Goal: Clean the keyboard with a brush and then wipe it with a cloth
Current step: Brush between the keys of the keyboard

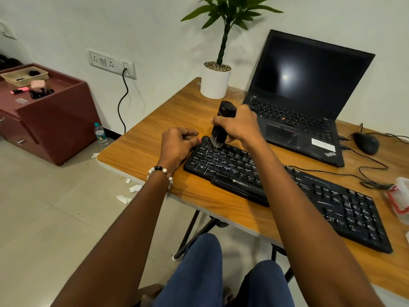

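A black keyboard [332, 200] lies slantwise across the wooden table [155, 149]. My right hand [240, 125] grips a black brush [222, 122] upright, its grey bristles pressed onto the keys at the keyboard's far left corner. My left hand [177, 145], with a bead bracelet at the wrist, rests on the table against the keyboard's left end, fingers curled, steadying it. I see no cloth that I can make out with certainty.
An open black laptop [309, 91] stands behind the keyboard, a white potted plant [215, 83] to its left. A black mouse [366, 142] and its cable lie at the right. A clear plastic container [400, 196] sits at the right edge. A maroon cabinet [51, 120] stands on the left.
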